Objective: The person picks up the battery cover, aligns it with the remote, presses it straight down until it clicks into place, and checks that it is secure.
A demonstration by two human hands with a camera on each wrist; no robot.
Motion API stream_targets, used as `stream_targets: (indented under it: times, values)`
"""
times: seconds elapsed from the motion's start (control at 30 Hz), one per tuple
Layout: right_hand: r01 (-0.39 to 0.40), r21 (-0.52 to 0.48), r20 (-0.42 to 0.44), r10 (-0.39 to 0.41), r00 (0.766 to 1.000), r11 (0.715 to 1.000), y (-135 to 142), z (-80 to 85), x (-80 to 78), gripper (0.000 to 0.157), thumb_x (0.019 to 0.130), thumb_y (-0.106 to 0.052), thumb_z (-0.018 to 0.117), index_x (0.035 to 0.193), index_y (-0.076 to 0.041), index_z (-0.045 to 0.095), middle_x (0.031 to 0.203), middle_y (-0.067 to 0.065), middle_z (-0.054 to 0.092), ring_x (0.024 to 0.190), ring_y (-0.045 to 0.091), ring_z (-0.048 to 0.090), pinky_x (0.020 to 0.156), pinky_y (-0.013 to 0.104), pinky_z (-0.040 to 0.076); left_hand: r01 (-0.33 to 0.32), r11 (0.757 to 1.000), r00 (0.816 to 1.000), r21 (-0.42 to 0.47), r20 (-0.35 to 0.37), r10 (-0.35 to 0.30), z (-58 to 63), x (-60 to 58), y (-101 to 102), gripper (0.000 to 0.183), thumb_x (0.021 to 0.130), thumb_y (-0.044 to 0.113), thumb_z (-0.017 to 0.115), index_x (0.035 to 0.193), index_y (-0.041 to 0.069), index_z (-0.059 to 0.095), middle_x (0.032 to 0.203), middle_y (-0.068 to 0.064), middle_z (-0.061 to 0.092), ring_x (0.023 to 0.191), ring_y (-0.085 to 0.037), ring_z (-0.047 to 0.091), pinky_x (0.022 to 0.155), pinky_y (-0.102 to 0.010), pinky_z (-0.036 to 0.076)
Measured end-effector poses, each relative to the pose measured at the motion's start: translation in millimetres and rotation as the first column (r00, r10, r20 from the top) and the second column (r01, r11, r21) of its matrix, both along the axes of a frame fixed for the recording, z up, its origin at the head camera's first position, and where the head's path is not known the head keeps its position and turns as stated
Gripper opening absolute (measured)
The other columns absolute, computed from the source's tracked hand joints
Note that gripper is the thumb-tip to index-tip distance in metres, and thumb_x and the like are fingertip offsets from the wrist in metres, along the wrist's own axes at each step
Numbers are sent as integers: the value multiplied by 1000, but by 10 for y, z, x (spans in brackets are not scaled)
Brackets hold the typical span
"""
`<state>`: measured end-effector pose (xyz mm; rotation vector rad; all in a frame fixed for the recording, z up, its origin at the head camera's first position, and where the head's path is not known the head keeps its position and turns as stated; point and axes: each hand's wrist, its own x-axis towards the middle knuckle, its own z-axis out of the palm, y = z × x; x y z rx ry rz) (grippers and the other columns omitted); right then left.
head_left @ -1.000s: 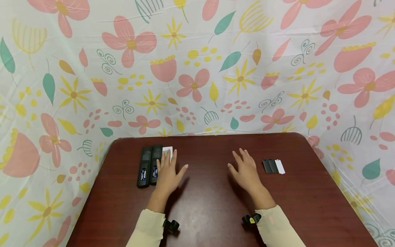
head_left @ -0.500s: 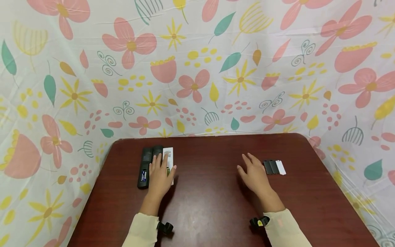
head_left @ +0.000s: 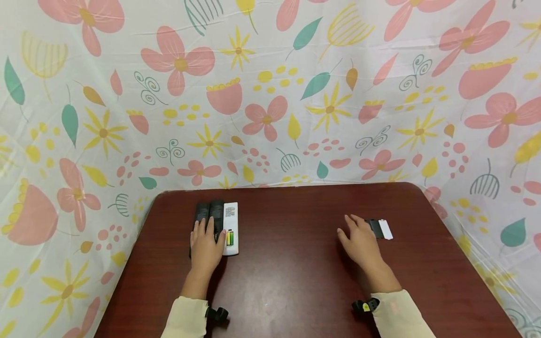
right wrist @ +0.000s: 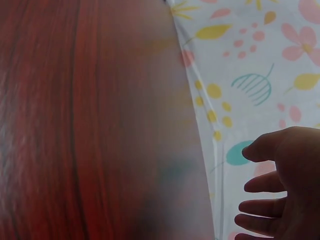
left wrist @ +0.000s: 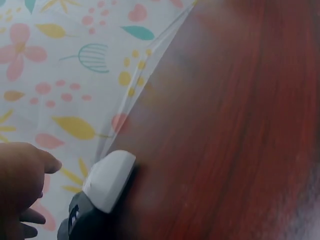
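My left hand (head_left: 205, 251) lies over two black remote controls (head_left: 217, 210) with its fingers extended, hiding their lower parts. Beside them, to the right, is a white remote control (head_left: 230, 218) with green and yellow batteries showing in its bay. The left wrist view has the white remote's end (left wrist: 111, 180) close to my left thumb. My right hand (head_left: 362, 245) hovers with spread, relaxed fingers at the left of some small battery covers. Of these, a dark cover (head_left: 375, 227) is partly behind the fingers and a white cover (head_left: 385, 229) is in full sight.
The brown wooden table (head_left: 287, 244) has rounded far corners. A flower-print cloth (head_left: 270, 94) hangs behind it and along both sides. Each wrist carries a small black camera (head_left: 217, 314) on a strap.
My left hand has moved left, off the white remote and onto the black ones, uncovering the white one. My right hand has moved right to the battery covers, now partly hiding the dark ones.
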<state>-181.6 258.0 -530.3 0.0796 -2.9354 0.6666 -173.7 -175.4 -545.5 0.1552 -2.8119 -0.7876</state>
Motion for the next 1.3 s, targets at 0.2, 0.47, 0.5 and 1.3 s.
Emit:
stream_targets:
  times: [0.2, 0.47, 0.5, 1.3]
  values:
    - [24, 28, -15, -24, 1000, 999, 113, -19, 25, 57, 100, -25, 59, 144, 11, 48, 144, 36, 45, 130, 56, 42, 106, 67, 37, -63, 998, 998, 21, 12, 63, -24, 32, -53, 65, 100, 32, 59, 152, -2, 40, 156, -30, 37, 148, -48, 28, 116, -67, 26]
    - [69, 52, 2, -69, 998, 996, 264, -49, 49, 55, 99, -20, 59, 142, 14, 48, 139, 38, 46, 126, 57, 44, 104, 67, 39, -135, 990, 991, 43, 30, 134, -97, 32, -128, 65, 98, 29, 60, 152, -2, 40, 151, -27, 42, 141, -49, 35, 109, -68, 30]
    - [77, 51, 2, -77, 997, 996, 282, -50, 53, 55, 99, -19, 59, 141, 14, 48, 138, 39, 47, 126, 57, 45, 103, 67, 39, -139, 989, 990, 43, 40, 137, -103, 29, -138, 66, 98, 30, 60, 152, -2, 39, 152, -27, 42, 140, -49, 35, 110, -68, 29]
    - [168, 43, 137, -172, 975, 985, 596, -108, -4, 52, 99, -21, 56, 140, 12, 51, 134, 44, 43, 119, 60, 45, 95, 69, 42, -203, 979, 977, 24, 76, 200, -95, 32, -262, 62, 97, 28, 59, 144, -10, 46, 142, -34, 47, 128, -54, 44, 102, -66, 38]
